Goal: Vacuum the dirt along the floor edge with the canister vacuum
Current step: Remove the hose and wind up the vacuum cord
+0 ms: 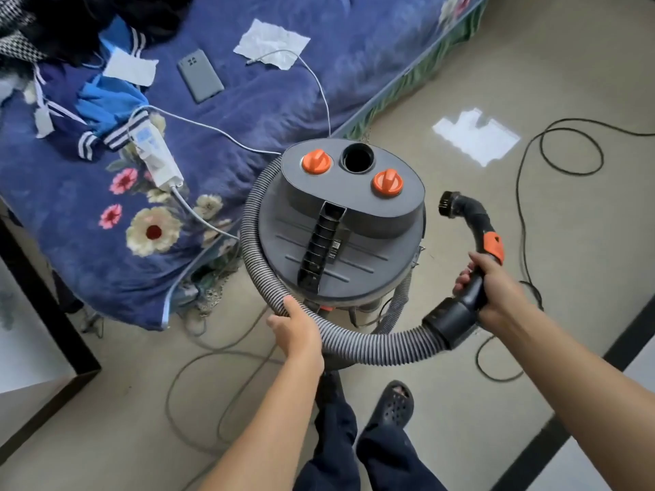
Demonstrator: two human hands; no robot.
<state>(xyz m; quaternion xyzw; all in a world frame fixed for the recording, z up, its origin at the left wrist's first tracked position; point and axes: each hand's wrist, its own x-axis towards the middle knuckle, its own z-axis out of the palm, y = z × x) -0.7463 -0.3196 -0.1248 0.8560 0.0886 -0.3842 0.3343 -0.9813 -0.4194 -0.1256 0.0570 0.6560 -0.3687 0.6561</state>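
Starting at the right grip: it's closed round the rigid curved handle, and the left grip is curled over the ribbed hose. The hose is judged light and floppy, so steering is best done from the handle. The canister vacuum, probably heavyish, is parked on the floor by the bed.

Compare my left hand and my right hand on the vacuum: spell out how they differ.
The left hand grips the grey ribbed hose right beside the canister; the right hand grips the rigid black handle, out to the canister's side. The left hand lies over the hose from above; the right hand wraps the handle from the side, fingertips showing. Both hold one hose line.
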